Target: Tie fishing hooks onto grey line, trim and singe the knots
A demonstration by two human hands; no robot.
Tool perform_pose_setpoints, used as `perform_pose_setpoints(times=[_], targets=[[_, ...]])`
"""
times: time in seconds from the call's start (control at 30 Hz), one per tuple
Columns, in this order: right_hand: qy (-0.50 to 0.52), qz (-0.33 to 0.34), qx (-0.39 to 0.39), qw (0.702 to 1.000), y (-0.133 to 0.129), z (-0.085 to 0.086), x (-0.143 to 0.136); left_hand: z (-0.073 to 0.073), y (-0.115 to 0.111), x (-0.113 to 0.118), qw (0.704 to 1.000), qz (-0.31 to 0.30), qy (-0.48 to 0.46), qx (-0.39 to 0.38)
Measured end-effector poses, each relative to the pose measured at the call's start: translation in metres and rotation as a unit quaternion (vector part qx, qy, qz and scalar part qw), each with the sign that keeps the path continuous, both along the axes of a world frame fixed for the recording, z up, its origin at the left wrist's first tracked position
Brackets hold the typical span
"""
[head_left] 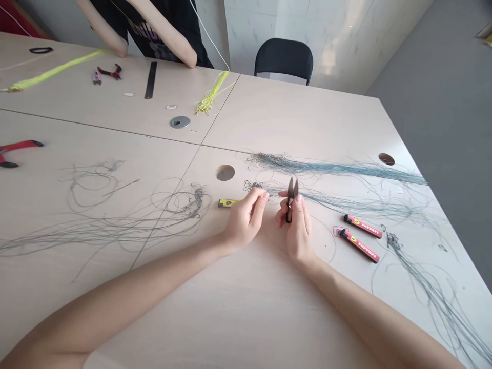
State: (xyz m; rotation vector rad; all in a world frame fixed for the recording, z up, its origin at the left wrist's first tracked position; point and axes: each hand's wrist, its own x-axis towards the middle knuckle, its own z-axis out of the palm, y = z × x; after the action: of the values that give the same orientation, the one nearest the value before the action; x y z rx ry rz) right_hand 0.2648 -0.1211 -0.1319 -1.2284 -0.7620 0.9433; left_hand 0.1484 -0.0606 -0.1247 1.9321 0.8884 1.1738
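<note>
Near the middle of the table, my left hand [246,218] is closed in a pinch, thumb against forefinger; what sits between the fingertips is too small to make out. Just to its right, my right hand [299,225] holds small dark thread snips [292,193], blades pointing away from me and slightly apart. A yellow case [227,203] lies partly behind my left hand. Beyond both hands runs a bundle of thin grey lines [326,197] with hooks at its left end. A thicker blue-grey bundle [346,170] lies farther back.
Two red cases [363,226] [359,246] and another line bundle [426,287] are at right. Loose lines [115,230] and red pliers [21,145] lie left. Across the table, a person [161,31] leans near yellow strands [211,95], a black ruler [151,80] and a metal disc [180,122].
</note>
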Motion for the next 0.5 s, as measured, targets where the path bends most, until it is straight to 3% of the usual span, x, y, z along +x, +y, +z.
perform_pose_setpoints(times=[0.1,0.17,0.33,0.5], targets=[[0.023,0.01,0.017,1.0,-0.002,0.004,-0.003,0.0,-0.001,-0.003,0.998,-0.02,0.012,0.059],[0.079,0.063,0.007,0.995,-0.003,0.006,-0.005,0.0,-0.001,-0.008,0.995,-0.032,0.02,0.096],[0.234,0.217,-0.077,0.945,-0.006,0.014,-0.006,-0.003,-0.001,-0.016,0.984,-0.04,0.035,0.168],[0.281,0.278,-0.119,0.911,-0.007,0.019,-0.001,-0.004,-0.002,-0.015,0.985,-0.028,0.051,0.161]])
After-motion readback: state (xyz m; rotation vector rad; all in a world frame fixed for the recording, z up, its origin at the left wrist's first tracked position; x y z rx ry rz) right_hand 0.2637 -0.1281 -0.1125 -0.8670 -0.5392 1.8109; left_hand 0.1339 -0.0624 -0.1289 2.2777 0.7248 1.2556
